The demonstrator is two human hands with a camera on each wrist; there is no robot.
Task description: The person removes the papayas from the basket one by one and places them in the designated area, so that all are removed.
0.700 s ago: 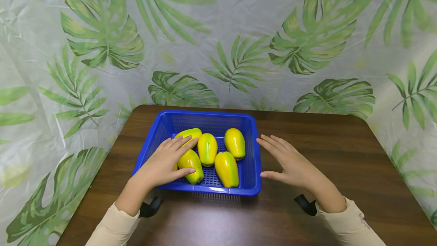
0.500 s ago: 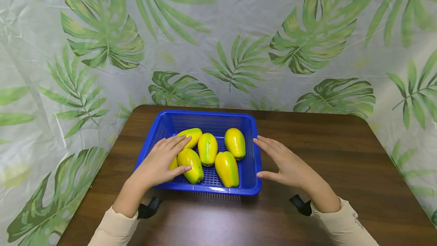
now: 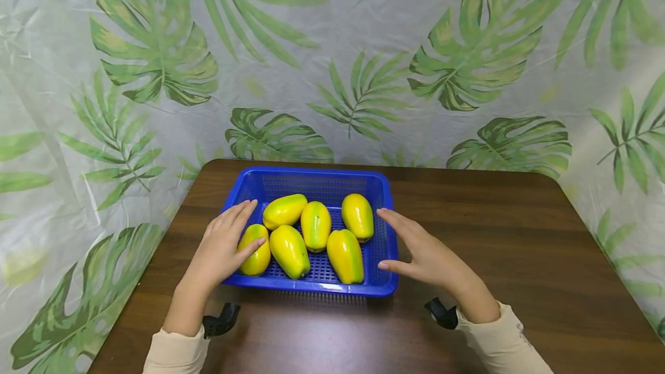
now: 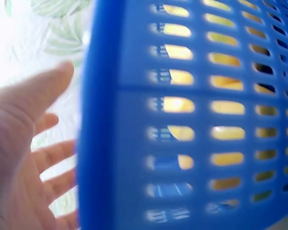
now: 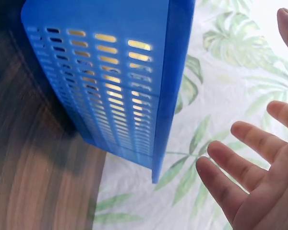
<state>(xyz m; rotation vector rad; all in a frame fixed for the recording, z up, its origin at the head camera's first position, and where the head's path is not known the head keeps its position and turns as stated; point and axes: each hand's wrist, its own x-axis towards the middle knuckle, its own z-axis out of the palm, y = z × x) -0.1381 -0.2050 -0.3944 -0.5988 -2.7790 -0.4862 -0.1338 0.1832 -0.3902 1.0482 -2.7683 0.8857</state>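
A blue plastic basket (image 3: 312,285) with slotted walls stands on the table and holds several glossy yellow-green papayas (image 3: 289,251). Over the basket's left side hovers my left hand (image 3: 220,247), fingers extended and thumb apart, partly covering the leftmost papaya (image 3: 256,255). In the left wrist view, that hand (image 4: 24,158) lies beyond the near wall of the basket (image 4: 134,158), holding nothing. My right hand (image 3: 428,250) is at the right rim, fingers spread and grasping nothing. The right wrist view shows a gap between those fingers (image 5: 230,187) and the basket wall (image 5: 105,96).
The brown wooden table (image 3: 483,206) extends to the right of the basket and in front of it. A pale sheet with green leaf prints (image 3: 363,27) hangs behind. Black wrist mounts (image 3: 221,319) sit under both wrists.
My left hand has moved left, off the middle papayas, uncovering more of the leftmost one. My right hand has shifted left towards the right rim. Basket and papayas stay in place.
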